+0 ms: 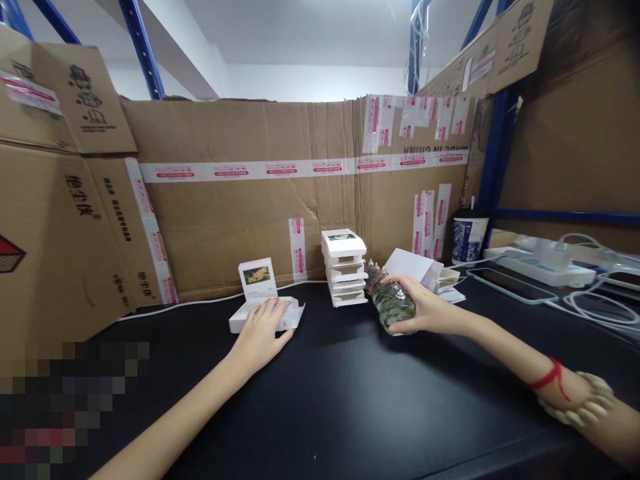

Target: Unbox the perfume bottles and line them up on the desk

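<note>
My left hand [263,330] rests on a small white cardboard box [239,323], its fingers stretched over the top. The box's raised flap [259,277] stands upright behind, with a picture of a yellow plant on it. My right hand [413,303] is wrapped round a clear, rounded object with green inside [393,310] and a small silvery knob on top. Behind that object, similar clear pieces with gold-coloured tops [376,270] stand partly hidden. Between my hands rises a stack of white boxes [345,267], the top one bearing a green picture.
Folded white paper or card [413,265] lies behind my right hand. Farther right are a blue-patterned cup [469,240], a phone [513,285], a white power strip [545,267] and loose cables. Cardboard walls [225,227] enclose the black table [320,407].
</note>
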{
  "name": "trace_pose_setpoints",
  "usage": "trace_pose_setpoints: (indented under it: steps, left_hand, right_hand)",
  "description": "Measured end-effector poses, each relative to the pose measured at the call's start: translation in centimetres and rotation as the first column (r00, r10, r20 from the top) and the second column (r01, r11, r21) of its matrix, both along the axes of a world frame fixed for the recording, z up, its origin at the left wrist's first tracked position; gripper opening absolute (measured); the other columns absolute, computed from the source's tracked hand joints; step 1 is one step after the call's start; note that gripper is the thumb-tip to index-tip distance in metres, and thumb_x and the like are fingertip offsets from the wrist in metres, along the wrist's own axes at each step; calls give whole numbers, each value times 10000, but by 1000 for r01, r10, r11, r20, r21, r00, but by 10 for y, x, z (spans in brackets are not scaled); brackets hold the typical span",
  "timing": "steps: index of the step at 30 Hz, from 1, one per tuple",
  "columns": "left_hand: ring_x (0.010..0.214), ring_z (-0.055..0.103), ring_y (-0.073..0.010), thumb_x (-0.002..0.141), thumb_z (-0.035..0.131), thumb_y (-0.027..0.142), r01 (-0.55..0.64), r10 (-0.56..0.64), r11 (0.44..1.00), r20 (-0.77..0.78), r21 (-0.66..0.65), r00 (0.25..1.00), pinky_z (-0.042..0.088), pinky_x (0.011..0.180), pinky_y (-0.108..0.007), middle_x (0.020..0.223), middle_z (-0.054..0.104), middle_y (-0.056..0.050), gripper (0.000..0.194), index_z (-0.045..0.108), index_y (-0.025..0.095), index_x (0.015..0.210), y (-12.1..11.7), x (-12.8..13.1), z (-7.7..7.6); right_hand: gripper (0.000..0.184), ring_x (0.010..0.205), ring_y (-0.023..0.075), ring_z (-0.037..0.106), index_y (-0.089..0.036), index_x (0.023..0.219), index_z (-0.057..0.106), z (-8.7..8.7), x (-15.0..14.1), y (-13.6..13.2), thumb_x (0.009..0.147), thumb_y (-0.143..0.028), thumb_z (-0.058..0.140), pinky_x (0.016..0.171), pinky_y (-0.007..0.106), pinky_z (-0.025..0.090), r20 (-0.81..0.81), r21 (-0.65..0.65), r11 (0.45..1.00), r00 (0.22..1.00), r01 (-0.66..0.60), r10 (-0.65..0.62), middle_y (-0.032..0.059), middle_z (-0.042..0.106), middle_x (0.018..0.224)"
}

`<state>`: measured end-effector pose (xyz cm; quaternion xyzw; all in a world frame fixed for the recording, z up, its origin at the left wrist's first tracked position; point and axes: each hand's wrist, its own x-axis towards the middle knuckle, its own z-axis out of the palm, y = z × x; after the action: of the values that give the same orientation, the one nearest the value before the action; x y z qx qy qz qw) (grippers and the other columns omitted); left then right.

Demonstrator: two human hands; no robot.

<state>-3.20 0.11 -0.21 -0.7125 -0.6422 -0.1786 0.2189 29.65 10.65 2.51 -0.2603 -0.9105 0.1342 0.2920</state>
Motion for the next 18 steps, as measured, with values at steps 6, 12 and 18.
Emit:
trace_pose_setpoints:
  steps: [6,12,18]
  left_hand:
    - [1088,481,-258,802,489,273,-3,3,1000,-2,-14,1000,359,930,-401,1181,537,-85,371,492,193,1164,0,0,1]
    - [1093,478,-256,800,483,272,-1,1,1000,-3,-10,1000,355,933,-406,1180,541,-83,374,488,196,1166,0,0,0]
    - [1086,480,-254,804,471,281,7,-7,1000,-14,-11,1000,365,921,-397,1175,542,-88,375,484,191,1168,0,-1,0]
  right_hand:
    - [701,1198,281,409,-243,1188,375,-1,0,3,622,-511,691,1014,441,324,2,28,1000,1000,10,-11,89,462,1243]
    - [750,1170,302,433,-237,1188,392,-3,2,11,575,-524,713,985,453,349,15,34,999,1000,13,-14,97,473,1230]
    - [762,1169,292,444,-243,1199,400,0,5,12,565,-520,719,985,448,354,26,14,1000,1000,-12,12,87,482,1241]
